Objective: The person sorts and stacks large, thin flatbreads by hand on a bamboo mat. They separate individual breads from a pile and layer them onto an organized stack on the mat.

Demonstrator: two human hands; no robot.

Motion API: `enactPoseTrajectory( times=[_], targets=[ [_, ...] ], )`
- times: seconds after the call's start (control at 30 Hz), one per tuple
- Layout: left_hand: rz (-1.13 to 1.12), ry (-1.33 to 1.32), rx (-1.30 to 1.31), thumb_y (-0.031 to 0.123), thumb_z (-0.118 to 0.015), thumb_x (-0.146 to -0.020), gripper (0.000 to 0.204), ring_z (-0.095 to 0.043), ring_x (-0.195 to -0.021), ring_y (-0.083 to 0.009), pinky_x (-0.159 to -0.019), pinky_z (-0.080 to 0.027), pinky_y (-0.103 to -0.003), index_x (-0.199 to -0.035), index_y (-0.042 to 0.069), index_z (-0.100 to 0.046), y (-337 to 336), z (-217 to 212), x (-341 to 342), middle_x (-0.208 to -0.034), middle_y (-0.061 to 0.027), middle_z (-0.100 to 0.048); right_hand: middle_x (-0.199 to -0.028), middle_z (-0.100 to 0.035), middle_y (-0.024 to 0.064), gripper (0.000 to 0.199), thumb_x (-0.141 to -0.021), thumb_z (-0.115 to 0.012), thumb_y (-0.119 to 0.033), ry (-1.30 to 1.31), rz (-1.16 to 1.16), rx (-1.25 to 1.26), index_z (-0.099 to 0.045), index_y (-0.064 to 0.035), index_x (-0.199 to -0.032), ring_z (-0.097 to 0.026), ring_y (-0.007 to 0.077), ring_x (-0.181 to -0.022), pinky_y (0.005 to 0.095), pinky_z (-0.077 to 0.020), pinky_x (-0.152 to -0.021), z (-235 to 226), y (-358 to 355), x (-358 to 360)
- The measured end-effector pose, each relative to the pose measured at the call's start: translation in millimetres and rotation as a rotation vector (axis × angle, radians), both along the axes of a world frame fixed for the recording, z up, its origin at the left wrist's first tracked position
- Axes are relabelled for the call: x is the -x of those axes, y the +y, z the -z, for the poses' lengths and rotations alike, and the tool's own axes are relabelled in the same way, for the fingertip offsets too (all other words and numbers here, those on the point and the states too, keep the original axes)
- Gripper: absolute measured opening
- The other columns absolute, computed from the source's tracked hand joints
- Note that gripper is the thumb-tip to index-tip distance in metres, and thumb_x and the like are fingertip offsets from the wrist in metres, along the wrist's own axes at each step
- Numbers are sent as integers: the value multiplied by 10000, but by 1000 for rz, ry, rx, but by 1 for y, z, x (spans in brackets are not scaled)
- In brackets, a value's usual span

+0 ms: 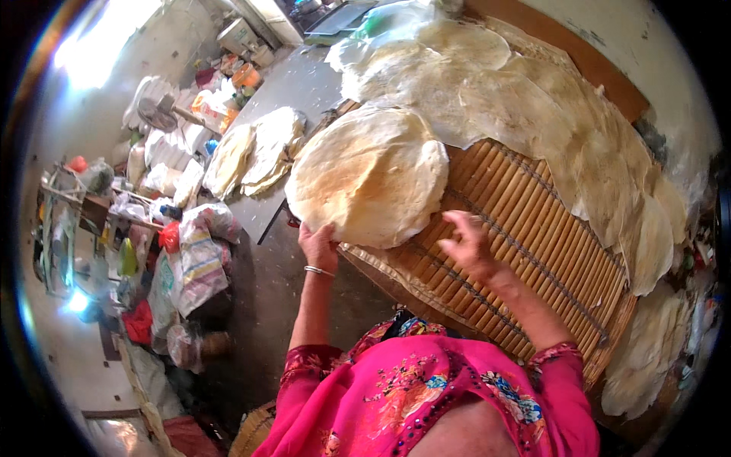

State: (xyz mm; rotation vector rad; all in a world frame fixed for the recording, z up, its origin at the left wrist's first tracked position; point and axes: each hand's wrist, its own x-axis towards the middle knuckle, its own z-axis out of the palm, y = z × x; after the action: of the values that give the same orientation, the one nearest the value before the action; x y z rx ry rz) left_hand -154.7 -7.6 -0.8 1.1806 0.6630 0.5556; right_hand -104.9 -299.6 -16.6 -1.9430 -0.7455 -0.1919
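Observation:
A large round flatbread (365, 175), pale with light brown patches, lies in front of me over the left end of a bamboo slat mat (525, 228); whether others lie beneath it I cannot tell. My left hand (318, 245) grips its near left edge, fingers closed on the rim. Just off its right edge, my right hand (468, 244) hovers over the mat with its fingers apart and nothing in them. Thin round sheets of flatbread (533, 99) overlap along the mat's far and right sides.
Folded flatbreads (255, 152) rest on a grey table (297, 84) at the left. Bags (202, 259) and household goods crowd the floor and wall further left. More thin sheets (647, 350) hang at the lower right. A wall (655, 46) bounds the far right.

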Motion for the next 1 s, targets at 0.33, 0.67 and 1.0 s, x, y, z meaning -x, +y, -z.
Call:
enactPoseTrajectory(
  times=[0.33,0.67,1.0],
  targets=[
    [778,-214,43,13,-615,-739,686,-521,-986,-196,-813,-450,-298,-1324,58,-261,-13,-60,-27,-1101,-165,-506,-972,-540,190,437,-724,-668,-254,98,-54,-139,-508,-8,-1049,-545,259,-837,356,-455,-680,-36,149,-14],
    [62,103,87,0,-624,-639,194,-505,-650,-95,-560,-392,-210,-819,33,-557,121,31,-34,-752,-10,-554,-684,-563,-43,144,-819,-561,-114,443,156,-376,-601,1,-896,-457,46,-635,218,-404,-572,-38,165,-36],
    [228,141,423,-7,-649,-642,105,-378,-404,-41,-346,-267,-163,-668,47,-562,144,25,-66,-555,37,-461,-739,-580,-20,139,-793,-590,-99,546,241,-508,-609,13,-874,-485,50,-674,210,-404,-612,-36,165,-41]
  ],
)
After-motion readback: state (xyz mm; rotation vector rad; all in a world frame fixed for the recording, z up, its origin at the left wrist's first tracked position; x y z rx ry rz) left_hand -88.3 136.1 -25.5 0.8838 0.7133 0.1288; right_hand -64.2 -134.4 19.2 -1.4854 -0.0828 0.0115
